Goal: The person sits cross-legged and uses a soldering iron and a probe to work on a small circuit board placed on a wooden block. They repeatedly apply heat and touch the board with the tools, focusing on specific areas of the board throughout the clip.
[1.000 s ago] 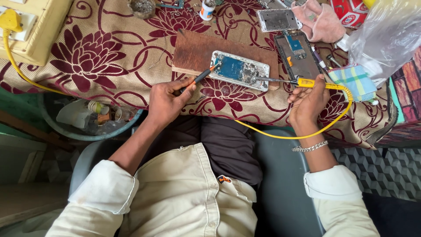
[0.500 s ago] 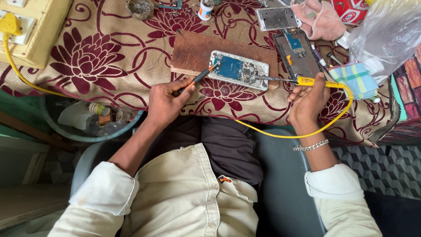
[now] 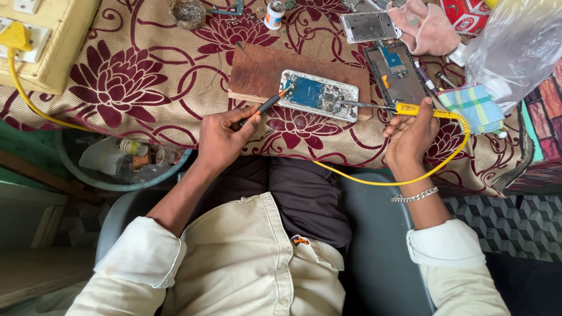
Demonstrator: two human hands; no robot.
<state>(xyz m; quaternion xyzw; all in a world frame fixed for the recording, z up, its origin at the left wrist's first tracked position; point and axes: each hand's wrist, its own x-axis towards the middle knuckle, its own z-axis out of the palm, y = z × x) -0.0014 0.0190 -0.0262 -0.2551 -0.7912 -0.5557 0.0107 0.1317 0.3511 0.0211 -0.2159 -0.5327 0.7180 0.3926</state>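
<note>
While left hand (image 3: 219, 139) grips screwdriver (image 3: 264, 107), right hand (image 3: 411, 133) soldering iron (image 3: 413, 109): litter-filled bin (image 3: 88, 180) under table (image 3: 152, 41).

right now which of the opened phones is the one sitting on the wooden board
The blue-boarded phone on the wooden board, touched by both tools. The dark phone and silver phone lie directly on the floral cloth.

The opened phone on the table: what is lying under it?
Under the opened phone lies a brown wooden board, which rests on the flowered cloth. The board's part directly beneath the phone is covered, so anything between them cannot be seen.
</note>
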